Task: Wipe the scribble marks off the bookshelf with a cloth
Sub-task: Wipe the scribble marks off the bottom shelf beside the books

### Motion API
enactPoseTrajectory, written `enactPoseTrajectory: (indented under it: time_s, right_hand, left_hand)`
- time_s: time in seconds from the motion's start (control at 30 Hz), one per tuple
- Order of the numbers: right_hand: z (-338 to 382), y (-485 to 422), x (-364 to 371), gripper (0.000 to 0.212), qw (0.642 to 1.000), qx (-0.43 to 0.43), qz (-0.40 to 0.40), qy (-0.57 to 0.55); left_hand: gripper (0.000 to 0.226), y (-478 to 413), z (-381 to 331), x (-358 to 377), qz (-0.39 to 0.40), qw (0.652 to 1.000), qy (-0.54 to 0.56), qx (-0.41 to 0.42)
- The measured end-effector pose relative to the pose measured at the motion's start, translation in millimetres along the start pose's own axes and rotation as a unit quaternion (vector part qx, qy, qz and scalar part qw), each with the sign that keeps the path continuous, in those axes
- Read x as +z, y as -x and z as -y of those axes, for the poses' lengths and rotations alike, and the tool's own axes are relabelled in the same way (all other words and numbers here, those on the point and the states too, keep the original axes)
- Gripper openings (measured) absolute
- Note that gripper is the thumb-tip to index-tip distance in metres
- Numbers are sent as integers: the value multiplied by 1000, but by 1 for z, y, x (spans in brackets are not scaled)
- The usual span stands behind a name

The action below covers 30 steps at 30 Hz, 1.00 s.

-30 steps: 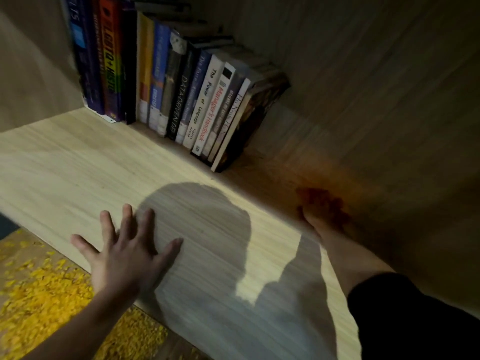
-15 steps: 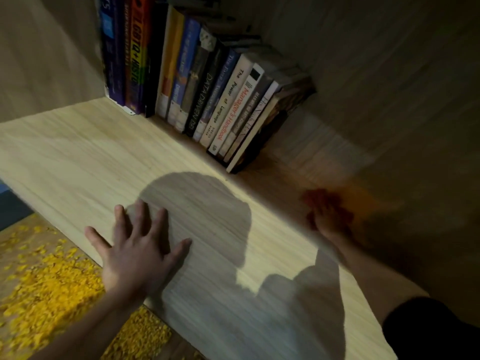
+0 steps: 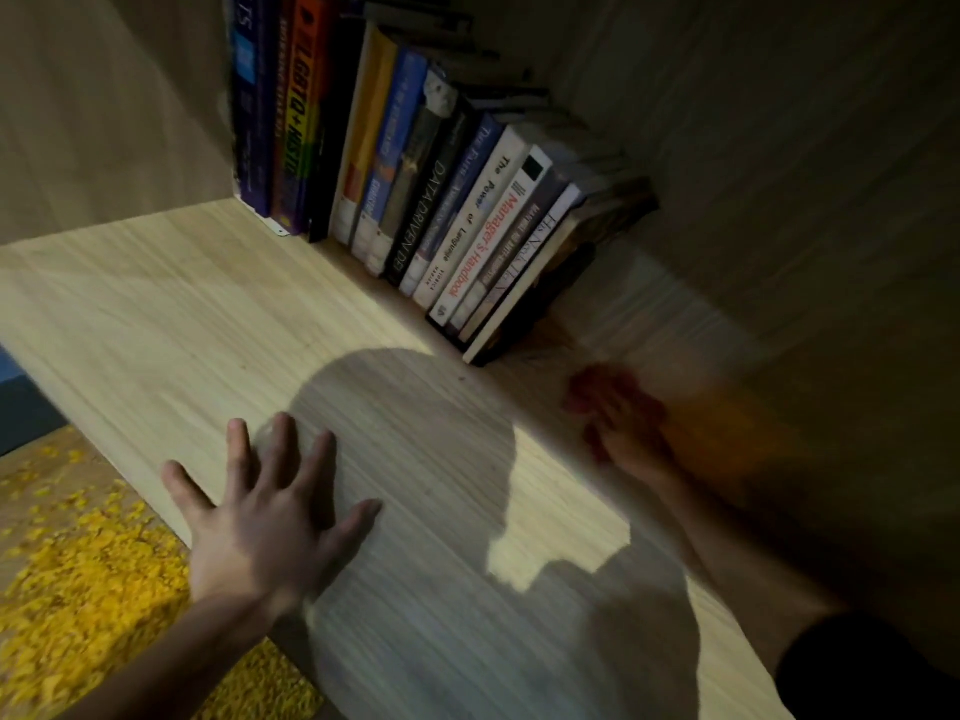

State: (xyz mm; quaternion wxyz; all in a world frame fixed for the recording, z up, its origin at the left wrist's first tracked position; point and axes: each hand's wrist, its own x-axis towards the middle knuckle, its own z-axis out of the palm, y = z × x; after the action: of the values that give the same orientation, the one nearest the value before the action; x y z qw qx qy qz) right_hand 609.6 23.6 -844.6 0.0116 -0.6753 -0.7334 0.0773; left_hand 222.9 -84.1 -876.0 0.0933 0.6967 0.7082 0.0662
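The light wooden shelf board (image 3: 218, 314) of the bookshelf fills the view. My left hand (image 3: 270, 517) lies flat on its front part, fingers spread and straight, holding nothing. My right hand (image 3: 618, 428) is motion-blurred in the dark back right corner, just right of the books. Its fingers look stretched out and press on a blurred orange-red cloth (image 3: 727, 433) against the shelf. No scribble marks can be made out in the shadow there.
A row of leaning books (image 3: 447, 200) stands at the back of the shelf. The dark right side panel (image 3: 779, 200) rises beside my right hand. Below the shelf's front edge lies a yellow speckled floor (image 3: 78, 589).
My right hand has shifted along the dark corner with the cloth, closer to the books. The view has tilted a little. My left hand stays flat on the shelf.
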Motion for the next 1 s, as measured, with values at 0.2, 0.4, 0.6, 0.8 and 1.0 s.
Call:
enactPoseTrajectory:
  time_s: [0.2, 0.4, 0.6, 0.8, 1.0]
  right_hand:
    - [47, -65, 6, 78, 969, 246, 6, -38]
    - [117, -35, 17, 48, 998, 53, 23, -40]
    - [84, 18, 18, 47, 986, -145, 78, -4]
    - [82, -68, 8, 52, 992, 124, 23, -13]
    - [127, 22, 25, 55, 992, -43, 56, -102]
  left_hand:
    - [90, 1, 1, 3, -12, 1000, -5, -1]
    - [94, 0, -1, -3, -4, 1000, 6, -6]
    - [86, 0, 0, 0, -16, 1000, 21, 5]
    - [82, 0, 0, 1, -44, 999, 22, 19]
    - [88, 1, 1, -3, -17, 1000, 24, 4]
